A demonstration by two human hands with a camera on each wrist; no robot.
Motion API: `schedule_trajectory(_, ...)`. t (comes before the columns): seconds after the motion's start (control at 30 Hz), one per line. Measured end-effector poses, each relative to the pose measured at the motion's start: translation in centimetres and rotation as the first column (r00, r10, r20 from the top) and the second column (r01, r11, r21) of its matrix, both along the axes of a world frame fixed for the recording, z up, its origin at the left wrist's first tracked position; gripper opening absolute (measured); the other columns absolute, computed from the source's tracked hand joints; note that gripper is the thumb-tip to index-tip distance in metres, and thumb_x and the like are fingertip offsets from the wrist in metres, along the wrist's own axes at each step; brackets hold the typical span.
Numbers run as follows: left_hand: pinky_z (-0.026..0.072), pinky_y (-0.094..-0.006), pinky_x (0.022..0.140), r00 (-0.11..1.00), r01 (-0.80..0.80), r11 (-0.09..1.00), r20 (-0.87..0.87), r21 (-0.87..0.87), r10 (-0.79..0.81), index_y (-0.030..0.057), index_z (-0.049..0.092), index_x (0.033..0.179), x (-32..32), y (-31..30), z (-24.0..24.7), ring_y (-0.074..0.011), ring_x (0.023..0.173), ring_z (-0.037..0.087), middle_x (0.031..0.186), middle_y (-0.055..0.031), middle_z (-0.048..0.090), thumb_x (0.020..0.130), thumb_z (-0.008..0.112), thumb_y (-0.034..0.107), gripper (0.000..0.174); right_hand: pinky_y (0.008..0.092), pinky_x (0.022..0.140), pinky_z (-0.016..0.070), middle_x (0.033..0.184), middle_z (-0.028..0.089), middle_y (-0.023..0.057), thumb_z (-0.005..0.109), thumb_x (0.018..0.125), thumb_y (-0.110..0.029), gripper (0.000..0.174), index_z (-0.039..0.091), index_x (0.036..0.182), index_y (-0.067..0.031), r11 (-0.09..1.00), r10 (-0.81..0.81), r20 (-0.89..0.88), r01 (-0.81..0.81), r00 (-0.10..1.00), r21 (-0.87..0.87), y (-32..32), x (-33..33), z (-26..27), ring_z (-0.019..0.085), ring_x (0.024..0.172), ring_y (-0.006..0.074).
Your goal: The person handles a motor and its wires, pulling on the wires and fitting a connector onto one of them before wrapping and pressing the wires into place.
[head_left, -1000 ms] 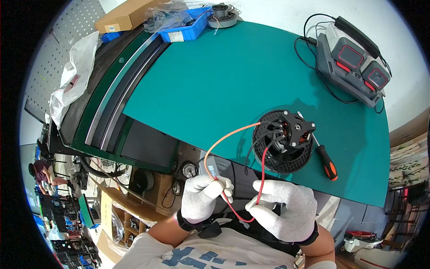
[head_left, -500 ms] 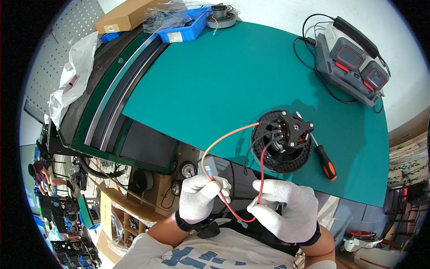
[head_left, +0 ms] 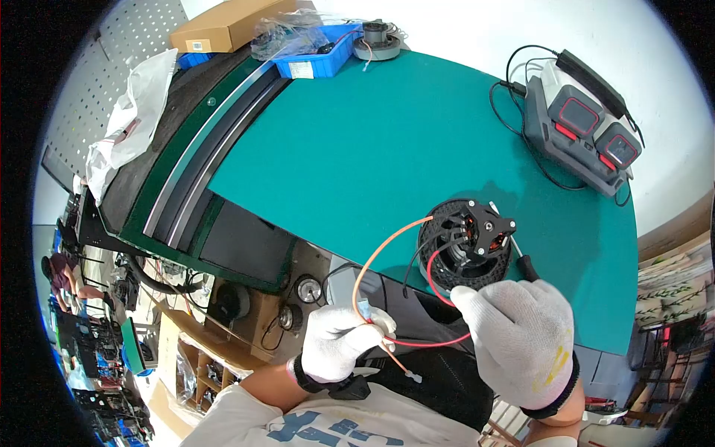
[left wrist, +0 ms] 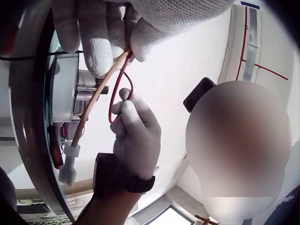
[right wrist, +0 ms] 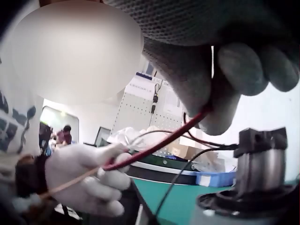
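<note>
My gloved left hand [head_left: 342, 343] pinches an orange wire [head_left: 370, 261] and a red wire [head_left: 432, 344] together between thumb and fingers. Below the pinch, the orange wire ends in a clear white connector [left wrist: 69, 164]. The gloved right hand [head_left: 525, 339], back upward, pinches the red wire further along, close in front of the motor. Between both hands the red wire sags in a shallow curve. Both wires lead back to a black motor [head_left: 488, 227] on a round, ridged black base [head_left: 439, 276]. A black lead [head_left: 408, 272] hangs over the table edge.
A screwdriver [head_left: 526, 264] lies beside the motor, its handle mostly behind the right hand. At the back right of the green table [head_left: 357, 149] stands a charger with battery packs [head_left: 577, 112]. A blue bin [head_left: 320, 63] and another motor [head_left: 377, 45] are at the back left.
My right hand has moved up and right along the red wire, turning its back upward and covering the screwdriver handle. The red wire's loop is wider, and the orange wire's connector now shows below the left hand.
</note>
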State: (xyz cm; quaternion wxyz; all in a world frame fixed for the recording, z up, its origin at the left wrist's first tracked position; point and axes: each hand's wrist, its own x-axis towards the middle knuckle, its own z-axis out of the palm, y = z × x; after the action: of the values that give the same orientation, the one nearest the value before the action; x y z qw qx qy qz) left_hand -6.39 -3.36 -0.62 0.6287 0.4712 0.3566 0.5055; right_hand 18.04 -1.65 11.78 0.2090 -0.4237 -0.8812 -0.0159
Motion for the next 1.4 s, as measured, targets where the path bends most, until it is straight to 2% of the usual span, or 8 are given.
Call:
schedule_trajectory(0.1,0.0585,-0.0368,0.074,1.000,0.006,1.000,-0.020,-0.005,-0.006,-0.0077,0.073,0.087,0.5,0.2,1.1,-0.0239,0.077,0.071,0.086,-0.0160,0.075,0.092,0.073,0.013,0.021,0.0391,0.070,0.0472,0.103,0.062,0.0070,0.065,0.076,-0.011,0.029,0.070,0.105,-0.0061,0.998,0.033,0.091,-0.037,0.995,0.040,1.4,-0.3,0.7,0.062,0.090,0.0245)
schedule_trajectory(0.17,0.0586,-0.0365,0.074,1.000,0.011,0.998,0.010,-0.064,-0.011,-0.0072,0.073,0.089,0.7,0.3,1.4,-0.0226,0.077,0.072,0.087,-0.0159,0.075,0.092,0.074,0.014,0.021,0.0423,0.082,0.0506,0.114,0.065,0.0114,0.067,0.076,-0.013,0.020,0.073,0.094,-0.0067,0.988,0.009,-0.016,-0.006,1.000,0.157,3.2,-1.4,0.9,0.063,0.104,0.0291)
schedule_trajectory(0.23,0.0588,-0.0364,0.074,1.000,0.014,0.999,0.025,-0.051,-0.013,-0.0070,0.073,0.090,0.9,0.5,1.6,-0.0223,0.078,0.072,0.087,-0.0160,0.075,0.092,0.075,0.014,0.021,0.0468,0.095,0.0500,0.125,0.064,0.0169,0.069,0.077,-0.015,0.013,0.073,0.086,-0.0064,0.996,0.023,-0.020,-0.021,1.000,0.082,4.6,-1.3,1.1,0.060,0.117,0.0352)
schedule_trajectory(0.3,0.0590,-0.0364,0.074,0.999,0.015,0.999,0.036,-0.036,-0.014,-0.0067,0.073,0.092,0.9,0.7,1.7,-0.0219,0.078,0.072,0.087,-0.0160,0.075,0.092,0.075,0.015,0.022,0.0501,0.100,0.0485,0.128,0.063,0.0201,0.069,0.079,-0.013,0.012,0.072,0.087,-0.0056,0.971,0.231,-0.047,-0.228,0.972,0.068,6.6,-0.6,-0.1,0.059,0.121,0.0392)
schedule_trajectory(0.37,0.0584,-0.0348,0.080,0.992,0.092,0.995,0.092,-0.050,-0.087,-0.0101,0.071,0.102,0.7,1.0,1.5,-0.0204,0.086,0.071,0.096,-0.0162,0.073,0.096,0.066,0.000,0.013,0.0495,0.099,0.0493,0.127,0.063,0.0219,0.068,0.080,-0.011,0.011,0.072,0.089,-0.0055,0.961,0.273,-0.055,-0.269,0.961,0.070,7.9,-0.5,-0.6,0.061,0.119,0.0402)
schedule_trajectory(0.6,0.0576,-0.0325,0.080,0.993,0.088,0.995,0.086,-0.054,-0.084,-0.0091,0.072,0.104,0.5,1.4,1.2,-0.0184,0.086,0.071,0.094,-0.0144,0.073,0.097,0.065,0.002,0.015,0.0431,0.087,0.0543,0.119,0.067,0.0226,0.064,0.085,-0.006,0.011,0.070,0.094,-0.0020,0.924,0.370,-0.233,-0.382,0.899,-0.004,9.8,-0.7,-1.3,0.067,0.102,0.0377)
schedule_trajectory(0.9,0.0570,-0.0318,0.081,0.990,0.080,0.996,0.120,-0.037,-0.075,-0.0086,0.072,0.104,0.6,1.6,1.3,-0.0174,0.085,0.071,0.091,-0.0131,0.073,0.098,0.065,0.004,0.016,0.0422,0.077,0.0565,0.098,0.072,0.0222,0.062,0.088,-0.006,0.015,0.069,0.097,0.0047,0.949,0.093,-0.436,-0.212,0.895,-0.234,10.3,-1.6,-1.2,0.071,0.089,0.0388)
schedule_trajectory(1.4,0.0584,-0.0339,0.081,0.993,0.079,0.997,0.087,-0.022,-0.077,-0.0098,0.071,0.103,0.2,1.7,0.8,-0.0190,0.086,0.071,0.095,-0.0152,0.073,0.098,0.064,0.002,0.015,0.0445,0.070,0.0527,0.086,0.067,0.0177,0.066,0.086,-0.003,0.007,0.061,0.089,-0.0006,0.962,0.121,-0.450,-0.216,0.885,-0.167,10.4,-1.7,-1.6,0.066,0.076,0.0393)
